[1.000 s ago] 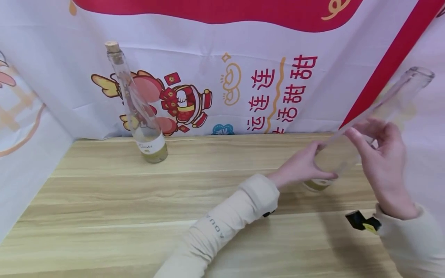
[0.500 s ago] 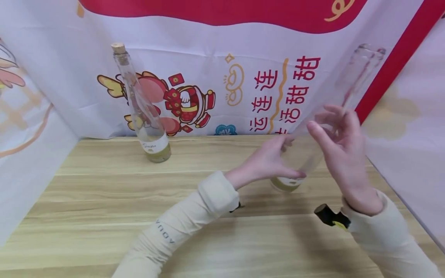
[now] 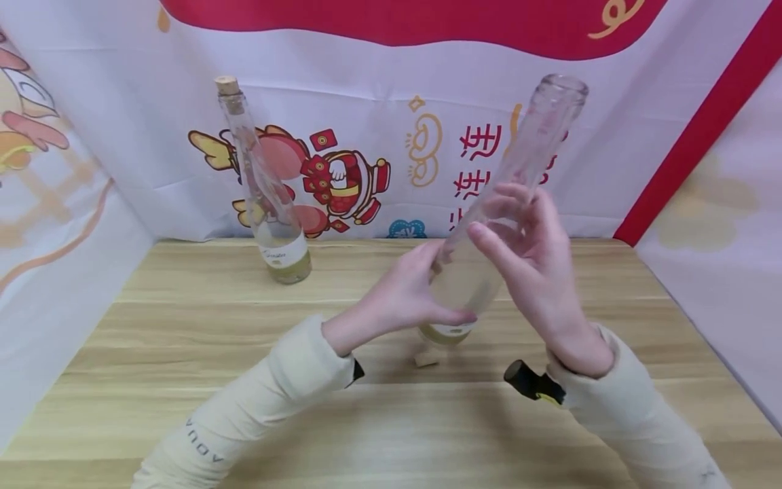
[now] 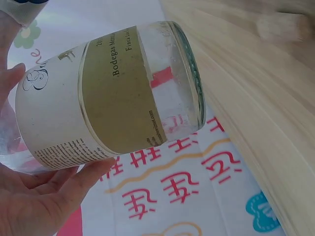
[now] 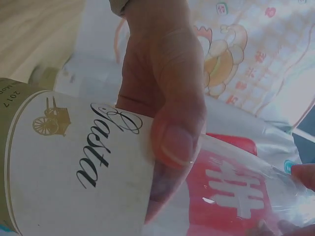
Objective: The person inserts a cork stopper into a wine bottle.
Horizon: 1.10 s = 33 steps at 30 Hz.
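Note:
Both hands hold a clear glass wine bottle (image 3: 552, 115), tilted with its uncorked mouth up to the right and its base just over the table. My left hand (image 3: 403, 288) grips the lower body, thumb on the near side. Higher up, by the shoulder, my right hand (image 3: 544, 272) curls around the glass. In the left wrist view the bottle's white and olive label (image 4: 118, 93) faces the camera. A loose cork (image 3: 426, 358) lies on the table in front of the base.
A second clear bottle (image 3: 287, 251), with a cork (image 3: 227, 85) in its mouth, stands at the back left of the wooden table (image 3: 366, 435). Behind rises a printed cloth backdrop (image 3: 366, 75), and more cloth flanks both sides.
The bottle and both hands have moved left across the table to near its middle, still tilted. The loose cork has come into view. The corked bottle stays standing as the head view shifts slightly.

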### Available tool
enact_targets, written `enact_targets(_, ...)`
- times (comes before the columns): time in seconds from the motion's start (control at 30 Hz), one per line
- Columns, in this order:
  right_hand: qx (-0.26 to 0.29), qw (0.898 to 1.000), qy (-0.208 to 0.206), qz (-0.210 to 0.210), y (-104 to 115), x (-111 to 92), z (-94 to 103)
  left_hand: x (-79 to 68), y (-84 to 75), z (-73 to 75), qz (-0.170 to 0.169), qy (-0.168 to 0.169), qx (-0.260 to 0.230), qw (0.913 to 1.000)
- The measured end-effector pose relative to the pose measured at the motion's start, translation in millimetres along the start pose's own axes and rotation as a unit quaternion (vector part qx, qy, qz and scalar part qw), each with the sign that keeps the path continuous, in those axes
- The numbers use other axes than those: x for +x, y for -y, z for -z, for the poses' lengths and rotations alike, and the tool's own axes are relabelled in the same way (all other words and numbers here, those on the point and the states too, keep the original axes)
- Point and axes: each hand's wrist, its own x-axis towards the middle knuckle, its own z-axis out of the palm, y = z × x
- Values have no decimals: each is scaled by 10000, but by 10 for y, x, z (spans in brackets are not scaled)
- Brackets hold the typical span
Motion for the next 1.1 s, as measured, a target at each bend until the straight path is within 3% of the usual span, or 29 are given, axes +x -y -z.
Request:
enact_targets(0.43, 164, 9979, 631, -52, -94, -110, -435, -415, 271, 151, 189, -190, -120, 9996)
enact_targets(0.67, -223, 9955, 913, -125, -167, -212, -563, -601, 401, 138, 340, -157, -391, 9985)
enact_targets(0.93, -445, 9933, 1064, 41, -284, -294, -662, -733, 504, 105, 702, -249, -456, 9962)
enact_targets(1.1, -425, 9928, 1109, 129, -342, -327, -706, -783, 557, 76, 649, -358, -347, 9966)
